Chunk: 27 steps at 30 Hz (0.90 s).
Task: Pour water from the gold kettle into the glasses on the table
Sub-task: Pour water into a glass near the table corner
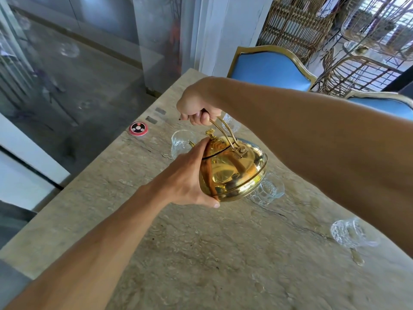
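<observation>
The shiny gold kettle (232, 171) hangs tilted above the stone table (201, 253), its spout pointing left over a clear glass (180, 142). My right hand (199, 108) grips the kettle's arched handle from above. My left hand (190, 175) cups the kettle's left side and underside. A second glass (269, 190) stands just right of and below the kettle, partly hidden by it. A third glass (229, 123) shows behind the handle. A fourth glass (350, 232) stands at the right, near my right forearm.
A round red and black call button (139, 129) lies near the table's left edge, with two small grey plates (156, 115) beyond it. Two blue chairs with gold frames (272, 68) stand at the far side. A small puddle (357, 258) lies by the right glass.
</observation>
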Available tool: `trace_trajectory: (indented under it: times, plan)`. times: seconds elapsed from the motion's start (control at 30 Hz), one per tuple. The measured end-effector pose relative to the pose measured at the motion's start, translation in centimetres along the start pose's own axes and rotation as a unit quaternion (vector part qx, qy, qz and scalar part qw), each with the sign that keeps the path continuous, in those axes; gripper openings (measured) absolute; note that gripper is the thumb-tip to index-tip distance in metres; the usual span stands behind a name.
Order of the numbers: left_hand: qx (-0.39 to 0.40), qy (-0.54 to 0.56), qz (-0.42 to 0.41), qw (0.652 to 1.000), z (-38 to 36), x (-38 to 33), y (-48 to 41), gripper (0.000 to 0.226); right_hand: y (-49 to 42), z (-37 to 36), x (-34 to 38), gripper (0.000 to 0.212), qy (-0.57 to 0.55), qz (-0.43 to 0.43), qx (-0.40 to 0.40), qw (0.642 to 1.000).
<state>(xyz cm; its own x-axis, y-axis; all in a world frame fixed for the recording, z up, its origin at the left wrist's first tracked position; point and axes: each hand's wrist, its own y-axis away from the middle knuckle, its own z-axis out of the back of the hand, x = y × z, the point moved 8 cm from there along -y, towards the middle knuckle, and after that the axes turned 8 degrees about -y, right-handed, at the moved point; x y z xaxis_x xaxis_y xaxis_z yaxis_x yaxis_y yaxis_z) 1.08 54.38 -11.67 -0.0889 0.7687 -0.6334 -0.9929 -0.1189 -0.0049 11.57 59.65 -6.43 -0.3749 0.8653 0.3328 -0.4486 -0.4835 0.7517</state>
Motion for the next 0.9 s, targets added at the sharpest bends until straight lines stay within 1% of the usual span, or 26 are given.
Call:
trace_trajectory:
  times: [0.13,0.23,0.53,0.7,0.9]
  plan:
    - [-0.010,-0.004,-0.009,1.000,0.14,-0.07,-0.06,0.142,-0.22,-0.07,0.06,0.032,0.002,-0.012,0.006,1.000]
    - [-0.020,-0.004,-0.019,1.000,0.29,-0.20,-0.11,0.137,-0.37,-0.19,0.03,0.024,0.011,-0.020,0.006,1.000]
    - [-0.022,0.007,-0.021,1.000,0.22,0.00,-0.33,0.134,-0.44,-0.21,0.20,0.033,0.021,-0.031,0.007,0.999]
    - [-0.017,0.008,-0.018,1.000,0.06,0.22,-0.41,0.135,-0.49,-0.20,0.20,0.026,0.010,-0.035,0.007,0.999]
    - [-0.020,0.011,-0.021,1.000,0.13,0.25,-0.55,0.131,-0.59,-0.28,0.21,0.026,0.014,-0.044,0.011,0.999]
